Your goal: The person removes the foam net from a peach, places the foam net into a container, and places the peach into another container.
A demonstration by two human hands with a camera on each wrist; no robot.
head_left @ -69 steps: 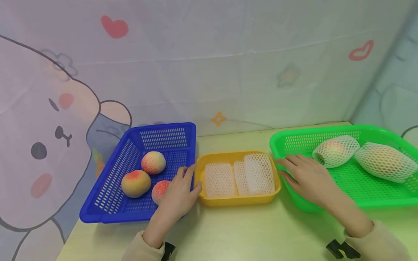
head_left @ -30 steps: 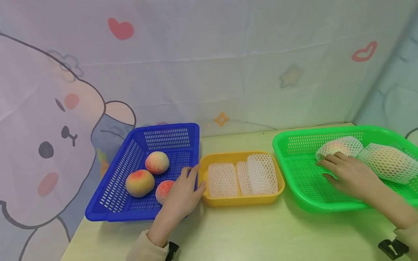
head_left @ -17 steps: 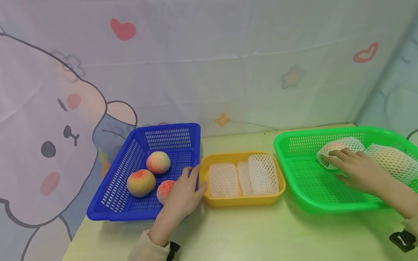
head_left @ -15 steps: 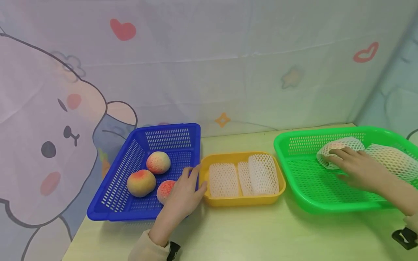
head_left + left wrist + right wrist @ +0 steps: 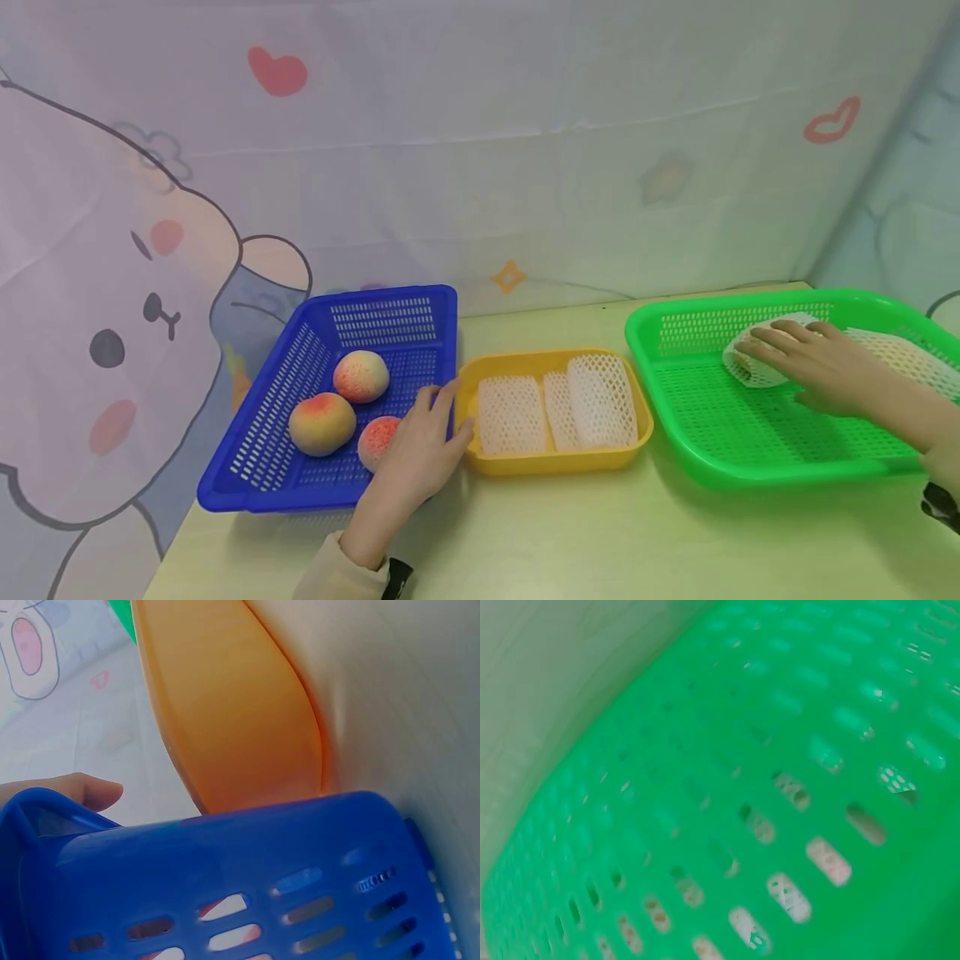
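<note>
In the head view my left hand [image 5: 418, 446] rests at the right rim of the blue basket [image 5: 330, 297], fingers loose, partly over a red-speckled peach [image 5: 377, 442]. Two more peaches, one speckled [image 5: 362, 377] and one yellow-red [image 5: 322, 423], lie in that basket. My right hand [image 5: 836, 367] reaches into the green basket [image 5: 750, 475], its extended fingers lying over a peach in a white foam net [image 5: 741, 367]. That hand hides much of the fruit. Behind it, a second net-wrapped peach [image 5: 911, 358] is partly covered. The left wrist view shows a thumb [image 5: 101, 793] at the blue rim.
Between the baskets stands a yellow tray [image 5: 555, 463] holding a flat foam net [image 5: 512, 415] and further nets [image 5: 602, 402] overlapping at its right. A printed cloth [image 5: 450, 167] hangs behind the wooden table [image 5: 585, 533].
My right hand has moved from the green basket's left rim rightward and inside, onto the wrapped peach, and lately slightly up with its fingers extended. My left hand has stayed in place.
</note>
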